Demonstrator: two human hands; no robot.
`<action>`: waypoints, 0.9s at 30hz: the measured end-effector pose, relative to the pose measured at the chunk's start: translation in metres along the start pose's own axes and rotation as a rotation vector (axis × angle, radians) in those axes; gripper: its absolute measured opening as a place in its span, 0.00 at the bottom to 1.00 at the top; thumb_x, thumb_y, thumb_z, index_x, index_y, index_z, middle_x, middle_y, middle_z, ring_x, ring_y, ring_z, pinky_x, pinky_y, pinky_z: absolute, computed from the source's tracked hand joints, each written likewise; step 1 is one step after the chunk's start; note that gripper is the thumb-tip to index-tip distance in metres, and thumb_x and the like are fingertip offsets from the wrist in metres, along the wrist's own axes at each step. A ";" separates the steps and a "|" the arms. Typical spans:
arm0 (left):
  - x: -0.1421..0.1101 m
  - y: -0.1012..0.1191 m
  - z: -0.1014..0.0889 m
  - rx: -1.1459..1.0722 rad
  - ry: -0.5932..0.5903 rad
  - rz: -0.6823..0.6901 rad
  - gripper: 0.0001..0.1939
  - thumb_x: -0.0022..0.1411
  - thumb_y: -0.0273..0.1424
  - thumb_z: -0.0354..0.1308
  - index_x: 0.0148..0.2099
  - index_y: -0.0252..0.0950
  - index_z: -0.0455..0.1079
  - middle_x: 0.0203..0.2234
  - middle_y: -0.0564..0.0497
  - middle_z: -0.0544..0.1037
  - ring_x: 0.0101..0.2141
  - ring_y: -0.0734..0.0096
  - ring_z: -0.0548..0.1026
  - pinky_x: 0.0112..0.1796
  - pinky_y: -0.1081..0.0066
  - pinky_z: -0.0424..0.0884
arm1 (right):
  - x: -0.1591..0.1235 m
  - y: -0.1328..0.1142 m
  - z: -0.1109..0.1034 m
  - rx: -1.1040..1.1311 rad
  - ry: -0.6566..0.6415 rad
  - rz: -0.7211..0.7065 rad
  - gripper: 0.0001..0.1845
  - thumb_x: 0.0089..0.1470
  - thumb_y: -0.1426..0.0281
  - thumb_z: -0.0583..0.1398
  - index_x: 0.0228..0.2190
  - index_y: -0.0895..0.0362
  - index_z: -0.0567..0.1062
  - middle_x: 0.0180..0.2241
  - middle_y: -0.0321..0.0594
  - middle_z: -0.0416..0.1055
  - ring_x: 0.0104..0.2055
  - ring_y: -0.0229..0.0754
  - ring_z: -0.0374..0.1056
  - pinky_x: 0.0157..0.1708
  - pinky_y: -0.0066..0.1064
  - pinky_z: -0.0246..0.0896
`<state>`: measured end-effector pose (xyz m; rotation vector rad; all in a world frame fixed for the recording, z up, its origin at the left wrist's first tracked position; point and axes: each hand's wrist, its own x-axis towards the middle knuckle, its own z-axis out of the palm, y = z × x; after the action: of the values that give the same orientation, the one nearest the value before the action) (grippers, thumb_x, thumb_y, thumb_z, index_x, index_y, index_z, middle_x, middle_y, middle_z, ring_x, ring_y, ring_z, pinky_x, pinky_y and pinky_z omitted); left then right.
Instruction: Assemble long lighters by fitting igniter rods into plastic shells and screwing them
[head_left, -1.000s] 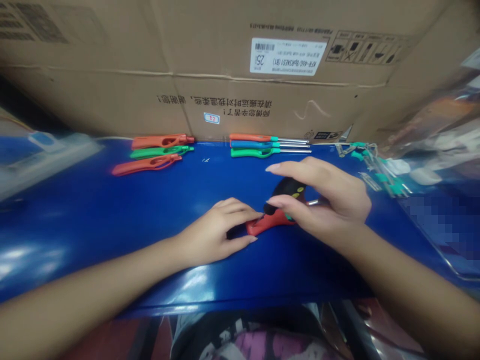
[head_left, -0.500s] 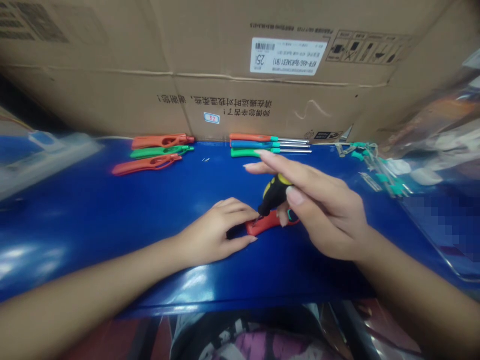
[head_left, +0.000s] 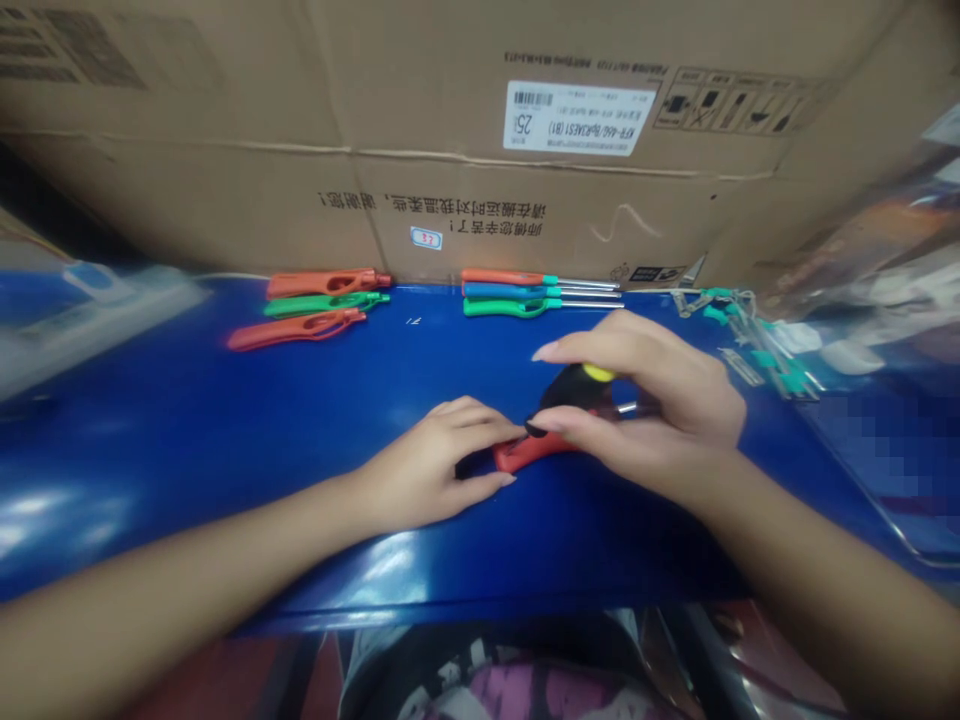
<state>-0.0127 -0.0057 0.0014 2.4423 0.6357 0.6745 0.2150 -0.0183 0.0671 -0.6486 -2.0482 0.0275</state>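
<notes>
A red handled tool point(head_left: 525, 452) lies on the blue table point(head_left: 225, 430) in front of me. My left hand point(head_left: 431, 465) rests on the table with its fingers curled against the red tool's left end, pinning it down. My right hand point(head_left: 649, 395) is closed around a black screwdriver with a yellow cap point(head_left: 574, 386). The screwdriver's tip points down-left onto the red tool. A metal shaft sticks out to the right under my right palm.
Large cardboard boxes point(head_left: 480, 140) wall off the back. Along them lie three plastic handles point(head_left: 315, 300), orange and green, and three coloured screwdrivers point(head_left: 536, 291). Teal-tipped metal parts point(head_left: 750, 335) lie at the right beside clear plastic bags point(head_left: 877, 300).
My right hand has rolled the black screwdriver: fingers stretched out half a second ago, now curled back over the handle. The left hand and the red tool have stayed put.
</notes>
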 end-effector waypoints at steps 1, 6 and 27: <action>0.000 0.000 0.000 -0.001 -0.001 0.002 0.15 0.67 0.33 0.61 0.55 0.38 0.72 0.44 0.46 0.78 0.47 0.61 0.74 0.51 0.60 0.70 | 0.000 0.000 0.000 -0.032 -0.004 -0.022 0.17 0.61 0.64 0.64 0.51 0.52 0.76 0.39 0.40 0.79 0.40 0.44 0.75 0.41 0.36 0.74; 0.000 -0.001 0.000 0.006 -0.012 -0.009 0.16 0.66 0.32 0.62 0.56 0.38 0.72 0.48 0.45 0.77 0.50 0.59 0.73 0.53 0.58 0.68 | 0.002 -0.005 -0.001 0.119 -0.153 0.114 0.20 0.67 0.68 0.54 0.58 0.51 0.71 0.49 0.43 0.77 0.46 0.44 0.75 0.44 0.39 0.74; -0.001 -0.001 0.000 0.012 -0.010 -0.022 0.19 0.66 0.33 0.63 0.58 0.37 0.71 0.49 0.45 0.77 0.50 0.61 0.73 0.54 0.60 0.68 | 0.000 -0.004 -0.002 0.141 -0.193 0.158 0.21 0.70 0.70 0.49 0.61 0.53 0.67 0.50 0.44 0.75 0.42 0.40 0.74 0.43 0.35 0.73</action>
<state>-0.0138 -0.0058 0.0001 2.4449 0.6633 0.6507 0.2147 -0.0221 0.0690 -0.7408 -2.1516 0.3353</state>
